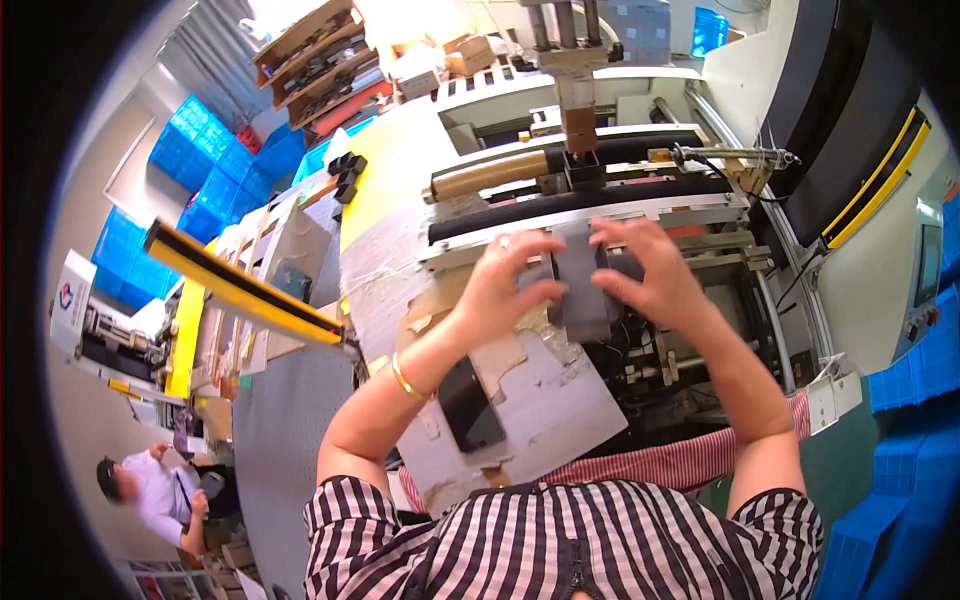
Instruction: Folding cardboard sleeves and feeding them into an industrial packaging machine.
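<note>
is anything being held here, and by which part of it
The left grip and right grip bracket a dark grey rectangular piece at its left and right sides; whether they actually hold it cannot be told.

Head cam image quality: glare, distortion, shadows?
Head view: glare washes out the background right of the wooden shelf; head view: fisheye bending toward a black rim; head view: left hand and right hand well lit, grey block between them low in detail, machine parts below the right hand partly lost in shadow.
</note>
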`<action>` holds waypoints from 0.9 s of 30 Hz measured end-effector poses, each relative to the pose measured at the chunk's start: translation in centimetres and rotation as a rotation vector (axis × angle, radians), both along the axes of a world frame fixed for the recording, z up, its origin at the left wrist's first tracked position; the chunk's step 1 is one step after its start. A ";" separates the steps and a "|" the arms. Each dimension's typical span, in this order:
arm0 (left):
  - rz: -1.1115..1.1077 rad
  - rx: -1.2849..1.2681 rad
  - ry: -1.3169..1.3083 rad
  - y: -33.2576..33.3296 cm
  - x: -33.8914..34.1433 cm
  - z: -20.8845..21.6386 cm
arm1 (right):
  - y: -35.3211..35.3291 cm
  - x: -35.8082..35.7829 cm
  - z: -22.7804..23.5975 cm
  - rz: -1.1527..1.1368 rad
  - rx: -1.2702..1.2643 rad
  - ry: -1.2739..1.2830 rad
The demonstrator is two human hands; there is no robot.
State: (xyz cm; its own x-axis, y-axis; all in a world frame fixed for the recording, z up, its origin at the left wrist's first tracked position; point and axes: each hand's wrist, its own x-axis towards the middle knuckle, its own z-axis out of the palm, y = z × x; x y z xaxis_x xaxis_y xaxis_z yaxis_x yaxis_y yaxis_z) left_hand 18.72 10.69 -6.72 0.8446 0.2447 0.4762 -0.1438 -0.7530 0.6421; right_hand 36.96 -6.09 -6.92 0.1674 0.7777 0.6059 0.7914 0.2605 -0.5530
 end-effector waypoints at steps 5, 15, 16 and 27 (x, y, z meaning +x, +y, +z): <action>-0.037 -0.454 0.031 8.4 10.2 1.3 | 8.1 10.2 1.3 0.086 -0.275 0.506; 0.102 0.032 -0.196 13.6 18.5 5.5 | 15.1 18.5 6.1 -0.030 0.035 0.066; 0.188 0.098 -0.281 13.1 17.9 5.3 | 15.2 18.1 6.6 -0.074 0.173 0.192; 0.707 -0.201 -0.089 4.1 -30.3 -7.5 | -0.4 -23.1 -6.4 0.676 -0.634 0.629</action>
